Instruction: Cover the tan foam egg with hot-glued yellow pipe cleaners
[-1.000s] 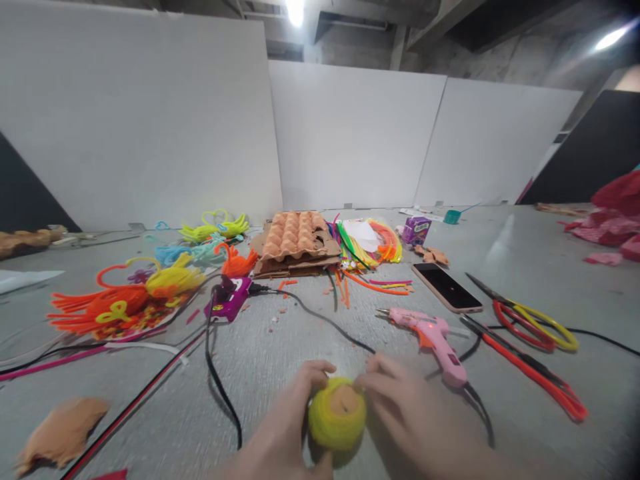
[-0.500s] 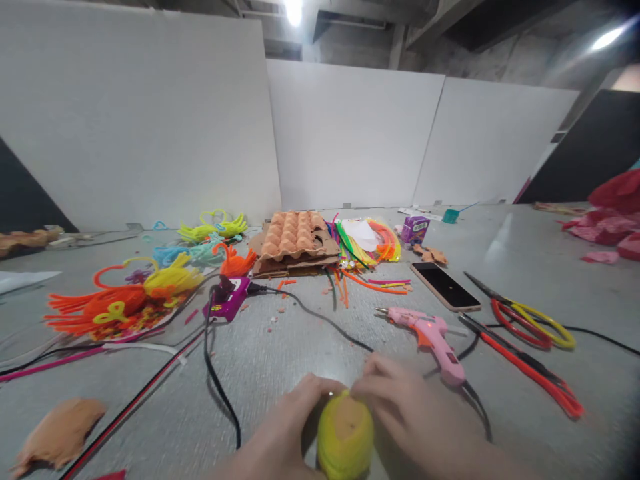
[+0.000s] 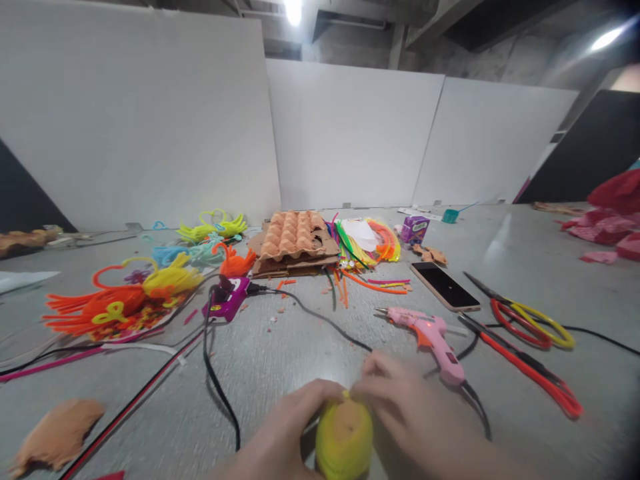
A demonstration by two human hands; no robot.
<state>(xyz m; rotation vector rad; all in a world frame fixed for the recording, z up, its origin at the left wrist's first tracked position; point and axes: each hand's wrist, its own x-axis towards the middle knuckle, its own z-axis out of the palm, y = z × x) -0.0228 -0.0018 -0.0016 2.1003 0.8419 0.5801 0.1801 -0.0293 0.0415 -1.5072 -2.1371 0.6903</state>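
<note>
Low in the centre is a rounded egg-carton piece (image 3: 345,443) wound with yellow pipe cleaner, its bare tan cardboard showing as an oval on top. My left hand (image 3: 287,423) curls around its left side, thumb low and index finger at the far rim. My right hand (image 3: 405,407) is closed against the far right rim, its fingertips pinched beside a small yellow tip. Blur hides exactly what those fingertips grip. To the right of my right hand lies a pink hot glue gun (image 3: 425,333), its small light glowing.
An egg carton (image 3: 295,235) stands at the back beside colourful pipe cleaners (image 3: 383,243). Orange and yellow pipe-cleaner figures (image 3: 120,307) lie left, near a purple power strip (image 3: 227,300). Black cables cross the table. A phone (image 3: 445,285), scissors (image 3: 525,317) and red-handled pliers (image 3: 530,367) lie right.
The yellow-wrapped piece and my left hand have shifted very slightly left. My right hand stays almost in place at the rim.
</note>
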